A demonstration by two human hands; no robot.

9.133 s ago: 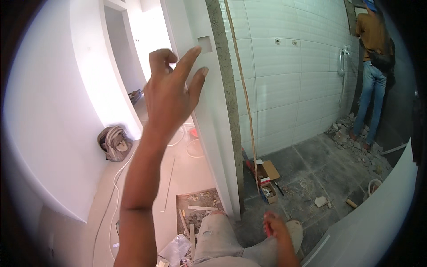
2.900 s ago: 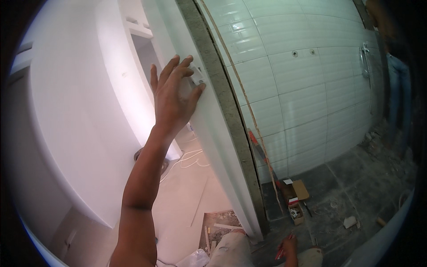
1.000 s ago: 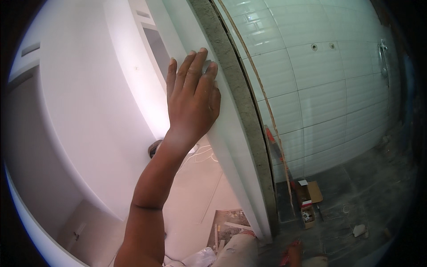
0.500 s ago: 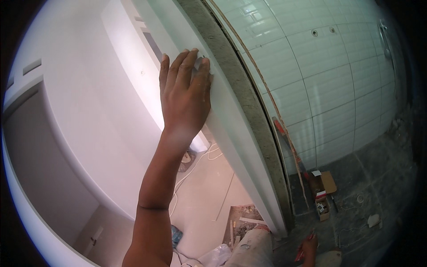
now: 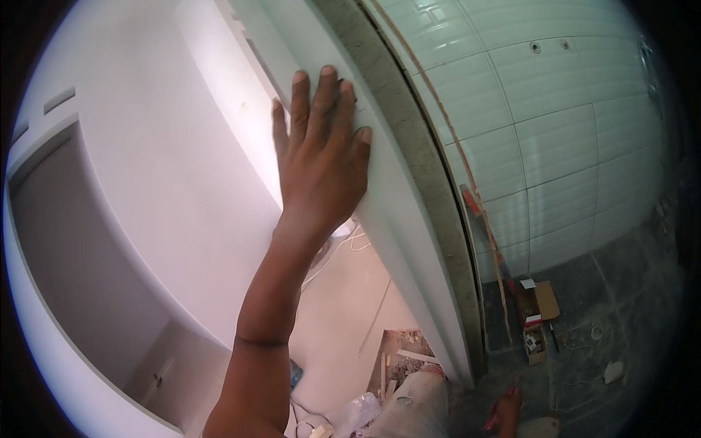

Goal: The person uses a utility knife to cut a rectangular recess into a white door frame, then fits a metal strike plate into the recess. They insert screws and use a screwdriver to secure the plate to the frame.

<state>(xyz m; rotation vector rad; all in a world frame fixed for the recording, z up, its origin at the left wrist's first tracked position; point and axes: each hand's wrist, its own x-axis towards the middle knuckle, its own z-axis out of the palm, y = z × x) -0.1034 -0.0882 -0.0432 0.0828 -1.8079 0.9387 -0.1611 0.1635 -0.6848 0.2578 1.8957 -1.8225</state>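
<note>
My left hand (image 5: pixel 321 157) lies flat against the white door frame (image 5: pixel 398 212), fingers stretched out and apart, with nothing in it. By its fingertips a small dark hole or fitting in the frame (image 5: pixel 351 90) shows, mostly covered by the fingers. Low at the bottom edge, my right hand (image 5: pixel 509 410) is closed around a red object (image 5: pixel 492 421); only a bit of it shows, so its kind is unclear. That hand is down by my knee, well away from the frame.
A rough cement strip (image 5: pixel 409 139) edges the frame, beside a tiled wall (image 5: pixel 558 135). A thin wooden strip (image 5: pixel 467 171) leans there. On the dark floor stands an open cardboard box (image 5: pixel 535 350). Left of the frame are a broken floor patch (image 5: pixel 398 358) and white cable (image 5: pixel 321 271).
My left hand's fingers have spread wider, uncovering a dark spot where a greyish piece showed by the thumb. The view has shifted slightly. My right hand stays low with the red object.
</note>
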